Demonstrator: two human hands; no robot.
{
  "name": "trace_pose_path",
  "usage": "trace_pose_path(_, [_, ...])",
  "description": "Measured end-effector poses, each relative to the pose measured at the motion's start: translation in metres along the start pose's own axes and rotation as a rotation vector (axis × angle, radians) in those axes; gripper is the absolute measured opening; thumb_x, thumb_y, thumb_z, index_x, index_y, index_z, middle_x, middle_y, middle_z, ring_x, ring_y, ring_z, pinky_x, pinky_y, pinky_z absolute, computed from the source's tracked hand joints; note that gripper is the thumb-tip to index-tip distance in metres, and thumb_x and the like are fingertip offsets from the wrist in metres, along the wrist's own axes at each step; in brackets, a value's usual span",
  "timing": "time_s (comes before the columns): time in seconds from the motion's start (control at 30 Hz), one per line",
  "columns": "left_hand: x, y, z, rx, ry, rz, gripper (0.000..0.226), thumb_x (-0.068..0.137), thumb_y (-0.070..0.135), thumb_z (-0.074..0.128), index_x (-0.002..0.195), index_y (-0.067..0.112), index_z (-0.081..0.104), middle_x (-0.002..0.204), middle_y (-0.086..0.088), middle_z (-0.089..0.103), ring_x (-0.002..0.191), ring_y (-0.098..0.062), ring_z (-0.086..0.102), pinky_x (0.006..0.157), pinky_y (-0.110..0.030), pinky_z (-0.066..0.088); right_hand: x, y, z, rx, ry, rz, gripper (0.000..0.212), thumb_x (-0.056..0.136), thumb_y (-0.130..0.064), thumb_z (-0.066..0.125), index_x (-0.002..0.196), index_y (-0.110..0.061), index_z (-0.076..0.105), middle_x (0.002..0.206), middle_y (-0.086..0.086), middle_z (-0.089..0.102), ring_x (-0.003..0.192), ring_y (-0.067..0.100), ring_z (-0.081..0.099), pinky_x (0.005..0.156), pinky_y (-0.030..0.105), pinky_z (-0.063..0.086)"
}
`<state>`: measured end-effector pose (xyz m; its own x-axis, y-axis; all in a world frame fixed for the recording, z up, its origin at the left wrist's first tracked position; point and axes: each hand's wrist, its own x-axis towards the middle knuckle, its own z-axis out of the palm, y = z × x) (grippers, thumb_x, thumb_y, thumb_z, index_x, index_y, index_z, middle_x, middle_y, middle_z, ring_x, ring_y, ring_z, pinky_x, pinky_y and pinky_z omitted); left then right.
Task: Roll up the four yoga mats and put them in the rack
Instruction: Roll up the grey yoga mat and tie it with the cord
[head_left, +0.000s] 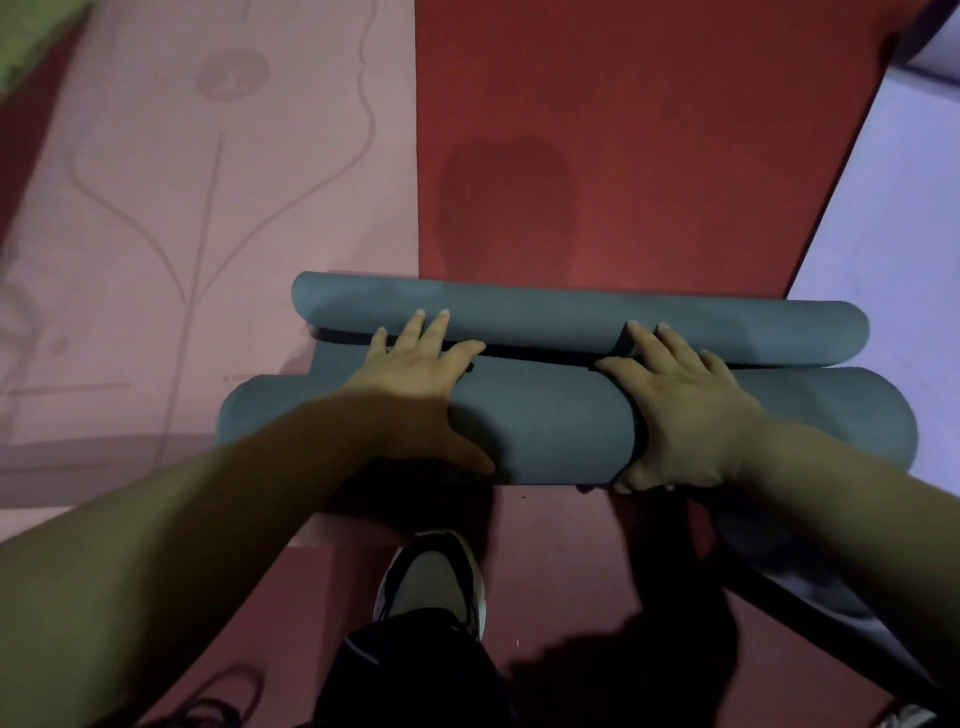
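Observation:
A grey-blue yoga mat (545, 426) lies across the floor in front of me, its near part wound into a thick roll. Its far end (545, 312) curls up into a thinner tube, with a dark gap between the two. My left hand (415, 384) lies over the roll left of centre, fingers stretched forward onto the far curl and thumb along the near side. My right hand (680, 410) presses on the roll right of centre in the same way, its thumb down the near face. No rack is in view.
A pink mat (208, 208) with a printed line pattern lies flat at the left. A red surface (649, 130) stretches ahead beyond the roll. A lavender mat (893, 208) lies at the right, and a green corner (31, 41) shows top left. My shoe (431, 577) stands just behind the roll.

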<state>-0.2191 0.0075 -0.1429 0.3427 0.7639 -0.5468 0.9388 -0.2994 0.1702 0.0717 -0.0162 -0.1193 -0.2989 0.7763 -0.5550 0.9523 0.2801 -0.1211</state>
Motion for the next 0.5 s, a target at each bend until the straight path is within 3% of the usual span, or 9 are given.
trace_pose_path(0.1, [0.0,0.0,0.0,0.014,0.027,-0.012,0.135,0.047,0.095,0.063,0.156,0.036,0.008,0.169,-0.007,-0.016,0.154,-0.028,-0.02,0.122,-0.063,-0.004,0.005,0.001,-0.006,0.032,-0.028,-0.002,0.134,0.034,-0.089,0.058,0.153,-0.043,0.019,0.168,0.004,-0.007,0.155,0.032,-0.007,0.121,0.059,0.015])
trace_pose_path(0.23, [-0.009,0.004,0.008,0.085,0.103,-0.008,0.129,0.051,0.095,0.062,0.153,0.033,0.015,0.168,-0.013,-0.015,0.155,-0.031,-0.015,0.122,-0.064,-0.003,0.018,0.005,-0.016,0.069,-0.108,0.015,0.124,0.044,-0.072,0.08,0.15,-0.047,0.021,0.167,0.002,-0.013,0.153,0.032,-0.014,0.12,0.061,0.012])
trace_pose_path(0.33, [-0.01,0.008,0.009,0.114,0.103,-0.019,0.132,0.048,0.093,0.067,0.154,0.034,0.016,0.168,-0.013,-0.015,0.155,-0.033,-0.012,0.121,-0.066,0.001,0.025,0.007,-0.022,0.08,-0.15,0.032,0.123,0.045,-0.068,0.083,0.15,-0.048,0.022,0.166,0.002,-0.017,0.153,0.032,-0.019,0.121,0.062,0.008])
trace_pose_path(0.5, [0.0,0.003,-0.006,0.041,0.043,-0.007,0.123,0.049,0.09,0.07,0.15,0.039,0.021,0.169,-0.01,-0.011,0.155,-0.032,-0.011,0.123,-0.062,0.0,0.02,0.008,-0.017,0.028,-0.071,0.015,0.132,0.039,-0.085,0.069,0.153,-0.041,0.016,0.166,0.004,-0.016,0.153,0.033,-0.016,0.12,0.065,0.008])
